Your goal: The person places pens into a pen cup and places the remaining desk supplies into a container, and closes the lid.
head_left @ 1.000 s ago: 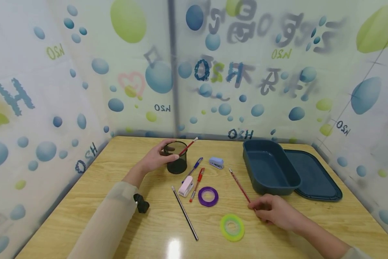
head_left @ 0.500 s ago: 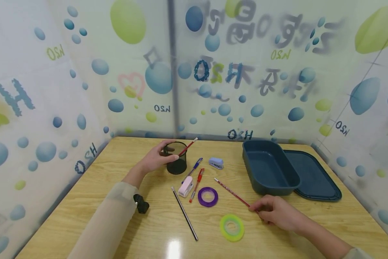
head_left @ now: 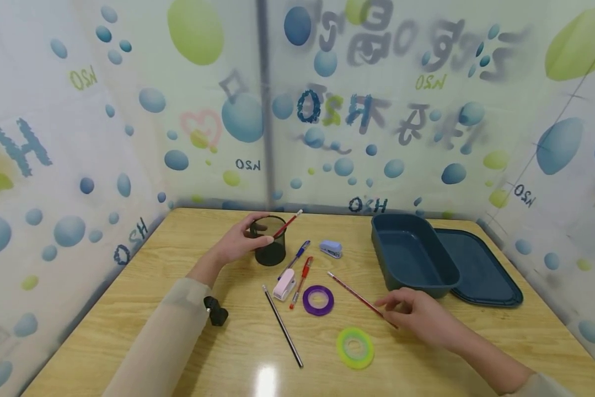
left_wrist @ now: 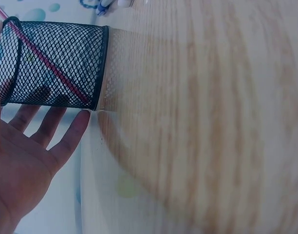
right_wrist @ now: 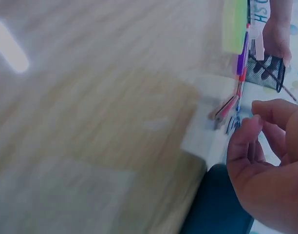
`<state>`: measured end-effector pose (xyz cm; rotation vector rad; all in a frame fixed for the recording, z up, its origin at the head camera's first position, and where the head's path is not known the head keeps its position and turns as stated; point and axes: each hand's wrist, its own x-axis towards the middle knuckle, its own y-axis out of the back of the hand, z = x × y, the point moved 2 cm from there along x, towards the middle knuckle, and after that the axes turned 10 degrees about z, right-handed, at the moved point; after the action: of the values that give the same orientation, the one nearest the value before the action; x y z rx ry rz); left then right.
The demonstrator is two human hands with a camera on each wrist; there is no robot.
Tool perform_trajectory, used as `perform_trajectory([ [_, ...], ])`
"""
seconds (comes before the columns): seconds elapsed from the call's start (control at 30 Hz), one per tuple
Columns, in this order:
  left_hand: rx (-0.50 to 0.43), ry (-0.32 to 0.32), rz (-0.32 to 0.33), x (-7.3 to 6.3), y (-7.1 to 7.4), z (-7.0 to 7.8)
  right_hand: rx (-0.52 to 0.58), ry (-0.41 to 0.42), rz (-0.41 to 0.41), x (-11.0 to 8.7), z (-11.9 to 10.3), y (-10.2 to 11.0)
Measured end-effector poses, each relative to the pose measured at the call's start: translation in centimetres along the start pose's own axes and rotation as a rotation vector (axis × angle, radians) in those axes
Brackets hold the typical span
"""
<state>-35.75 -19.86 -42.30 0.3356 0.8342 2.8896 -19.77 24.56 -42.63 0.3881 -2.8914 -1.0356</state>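
Note:
My left hand holds a black mesh pen holder at the back left, thumb on the near side and fingers around it. A red pencil leans inside the holder, eraser end up. On the table, another red pencil lies slantwise with its near end below my right hand. That hand hovers just over it, fingers loosely bent. In the right wrist view, thumb and forefinger are close together with nothing between them, and the red pencil lies apart from them.
Between the hands lie a blue pen, red pen, pink stapler, blue stapler, purple tape roll, yellow-green tape roll and black pencil. A dark blue box and lid stand right.
The red pencil's far end swung left under my right hand. That hand has since let go and risen slightly, showing the pencil's near end. My left hand stays on the pen holder.

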Motion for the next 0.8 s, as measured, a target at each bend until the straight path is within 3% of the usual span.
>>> perform_trajectory([
  [0.43,0.001,0.022,-0.002,-0.2,0.1,-0.1,-0.109,0.047,0.083,4.2,-3.4,-4.0],
  [0.8,0.003,0.026,0.004,-0.2,0.1,0.2,-0.215,0.037,0.09,6.3,-3.7,-4.6],
])
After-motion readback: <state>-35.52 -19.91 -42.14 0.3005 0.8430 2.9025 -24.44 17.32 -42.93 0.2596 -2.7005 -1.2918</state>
